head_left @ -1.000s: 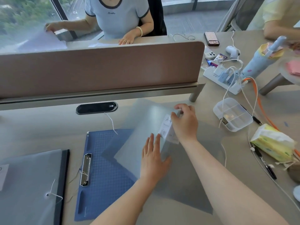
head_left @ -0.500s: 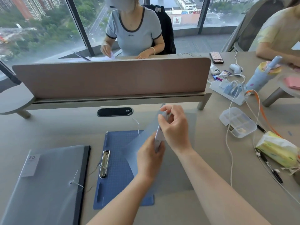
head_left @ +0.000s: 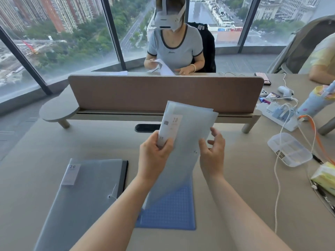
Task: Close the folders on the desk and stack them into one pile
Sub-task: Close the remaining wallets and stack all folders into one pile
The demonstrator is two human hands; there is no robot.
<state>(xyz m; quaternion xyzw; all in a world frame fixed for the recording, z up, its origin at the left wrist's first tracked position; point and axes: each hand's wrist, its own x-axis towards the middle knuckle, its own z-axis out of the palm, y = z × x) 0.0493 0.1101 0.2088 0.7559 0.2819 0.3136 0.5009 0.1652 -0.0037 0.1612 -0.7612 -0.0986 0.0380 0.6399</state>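
Observation:
A translucent grey folder [head_left: 188,134] with a white "20" label stands tilted upright above the desk's middle. My left hand [head_left: 154,156] pinches its labelled left edge. My right hand [head_left: 213,154] hovers at its right edge with fingers spread, holding nothing. Under the folder lies a blue clipboard [head_left: 172,211], mostly covered by my arms. A second grey folder [head_left: 87,192] with a black spine and a "20" label lies flat and closed at the left.
A brown divider screen [head_left: 163,93] crosses the desk; a person sits behind it with papers. At the right are a clear plastic box [head_left: 290,151], a power strip [head_left: 279,115] with cables, a tissue pack [head_left: 324,176] and a pale blue bottle [head_left: 313,102].
The translucent folder went from lying open on the desk to being lifted and folded shut upright. My left hand now grips its edge and my right hand has let go.

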